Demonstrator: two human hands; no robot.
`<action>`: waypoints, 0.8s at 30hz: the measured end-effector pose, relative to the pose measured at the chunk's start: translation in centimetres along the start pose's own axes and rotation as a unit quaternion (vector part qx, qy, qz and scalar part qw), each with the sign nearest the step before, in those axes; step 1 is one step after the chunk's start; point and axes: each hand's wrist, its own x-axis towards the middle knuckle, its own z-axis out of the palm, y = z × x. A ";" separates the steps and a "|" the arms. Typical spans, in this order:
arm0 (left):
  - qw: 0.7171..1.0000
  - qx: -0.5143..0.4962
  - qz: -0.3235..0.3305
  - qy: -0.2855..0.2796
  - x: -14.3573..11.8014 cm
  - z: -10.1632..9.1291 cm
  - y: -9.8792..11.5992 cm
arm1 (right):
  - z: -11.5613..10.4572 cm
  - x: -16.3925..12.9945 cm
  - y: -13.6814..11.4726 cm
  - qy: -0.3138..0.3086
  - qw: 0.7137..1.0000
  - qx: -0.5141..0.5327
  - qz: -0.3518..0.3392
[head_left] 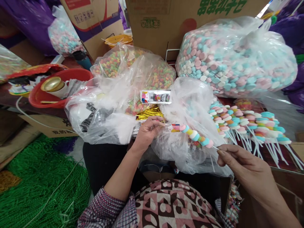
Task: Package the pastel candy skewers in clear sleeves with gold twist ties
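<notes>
- Your right hand (239, 161) pinches the bare white stick end of a candy skewer (196, 136) between thumb and fingertips, closed on it.
- The skewer runs up and to the left from that hand, its pink, blue, white and yellow pieces threaded in a row, so the candy sits between your two hands.
- Your left hand (147, 130) is closed at the skewer's far tip, fingers pinched on a small printed tag (174, 128) there.
- The skewer hangs in the air over a crumpled clear bag (187, 104), just above your lap, not resting on the table.
- Just behind your left hand lies a bundle of gold twist ties (149, 113), and above that a printed label card (155, 97).
- To the right of the skewer, a pile of finished skewers (249, 125) fans out, sticks pointing toward the near right corner.
- Behind them sits a big bag of pastel candies (235, 57); left of it, a bag of multicoloured candies (133, 68).
- At the far left stands a red basin (78, 75) with a gold lid (52, 84) inside.
</notes>
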 end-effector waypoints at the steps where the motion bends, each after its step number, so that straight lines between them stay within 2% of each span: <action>1: 1.000 -0.005 -0.002 0.003 0.0 0.0 0.0 | 0.0 0.1 0.1 -0.003 1.000 -0.001 -0.001; 7: 0.999 0.003 -0.024 -0.026 0.0 0.0 0.6 | -0.3 0.4 0.4 -0.016 1.000 -0.002 0.017; 13: 0.999 0.022 0.002 -0.037 0.0 0.0 0.9 | -0.6 0.4 0.8 -0.008 0.999 0.038 0.035; 16: 0.999 0.023 0.012 -0.032 0.0 0.2 0.6 | -0.3 0.4 0.9 -0.048 0.998 0.018 0.026; 21: 0.997 0.056 0.035 -0.042 -0.1 0.4 0.3 | 0.9 0.8 1.0 -0.161 0.987 -0.019 0.009; 24: 0.996 0.066 0.041 -0.035 -0.1 0.5 0.1 | 1.7 1.0 1.3 -0.184 0.983 -0.014 0.008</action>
